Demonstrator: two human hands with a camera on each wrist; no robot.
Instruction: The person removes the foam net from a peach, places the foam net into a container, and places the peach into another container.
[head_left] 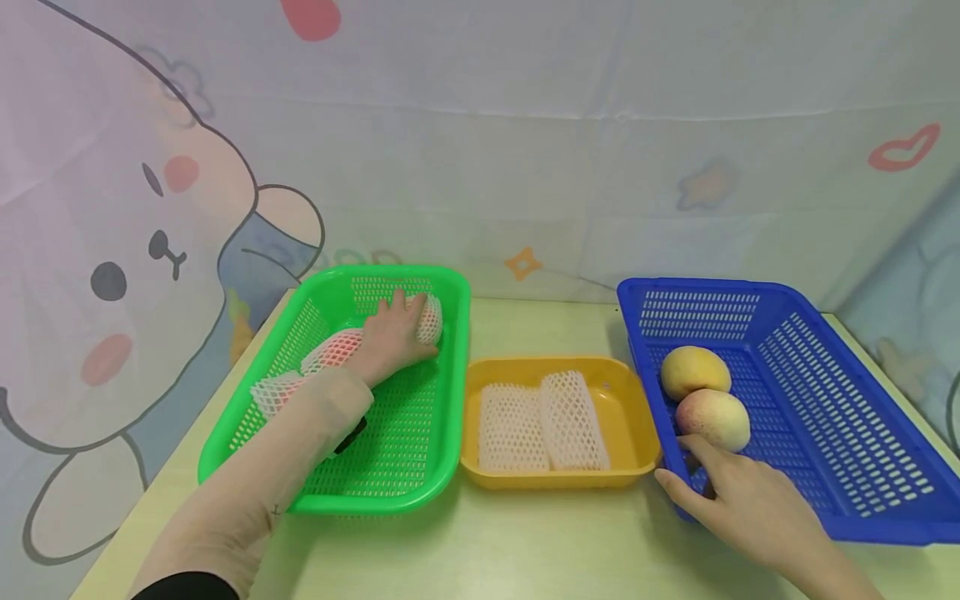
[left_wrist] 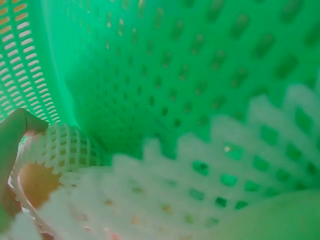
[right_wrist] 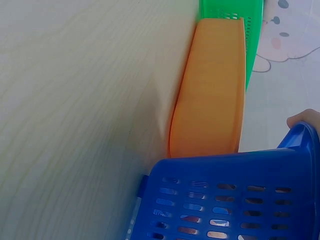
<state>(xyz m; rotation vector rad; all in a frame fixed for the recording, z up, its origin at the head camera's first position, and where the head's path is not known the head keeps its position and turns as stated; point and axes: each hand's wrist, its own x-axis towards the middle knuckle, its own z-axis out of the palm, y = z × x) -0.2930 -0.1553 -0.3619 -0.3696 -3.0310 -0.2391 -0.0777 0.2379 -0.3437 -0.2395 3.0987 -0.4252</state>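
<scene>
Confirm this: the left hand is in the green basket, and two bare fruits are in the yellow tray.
Wrong place for the bare fruits: the head view shows both in the blue basket. The left hand is indeed in the green basket.

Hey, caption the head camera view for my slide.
Left hand grips a round fruit in white foam netting inside a green plastic basket; right hand holds a blue plastic basket by its rim.

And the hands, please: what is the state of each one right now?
Left hand: closed, holding a fruit in white foam netting.
Right hand: closed, gripping the blue plastic basket by its rim.
</scene>
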